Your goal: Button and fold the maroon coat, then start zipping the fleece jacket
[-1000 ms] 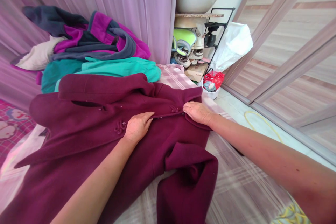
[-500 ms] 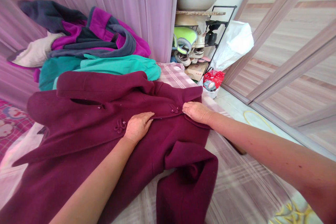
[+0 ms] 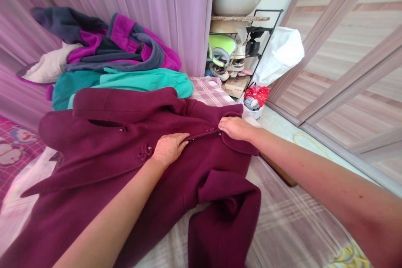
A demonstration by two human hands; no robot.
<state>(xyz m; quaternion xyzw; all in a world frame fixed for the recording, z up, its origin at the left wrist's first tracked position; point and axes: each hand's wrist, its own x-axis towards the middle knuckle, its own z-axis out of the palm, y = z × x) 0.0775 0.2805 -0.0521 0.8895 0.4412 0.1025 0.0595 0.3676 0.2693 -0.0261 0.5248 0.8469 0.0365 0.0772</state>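
Note:
A maroon coat lies spread on a plaid cloth, front side up, its collar toward the right. My left hand pinches the coat's front edge near the middle of the opening. Close to the collar, my right hand is closed on the same front edge and lifts it a little. Small dark snaps show along the edge between and beside the hands. A looped decorative knot with a shiny bead sits left of my left hand. One sleeve is folded toward me.
Behind the coat lie a teal garment and a purple and grey jacket against a lilac curtain. A shoe rack, a white bag and a red bag stand beyond the plaid cloth, near sliding doors.
My right hand has raised the coat's front edge slightly near the collar, so a snap beneath now shows. My left hand has shifted a little to the right along the edge.

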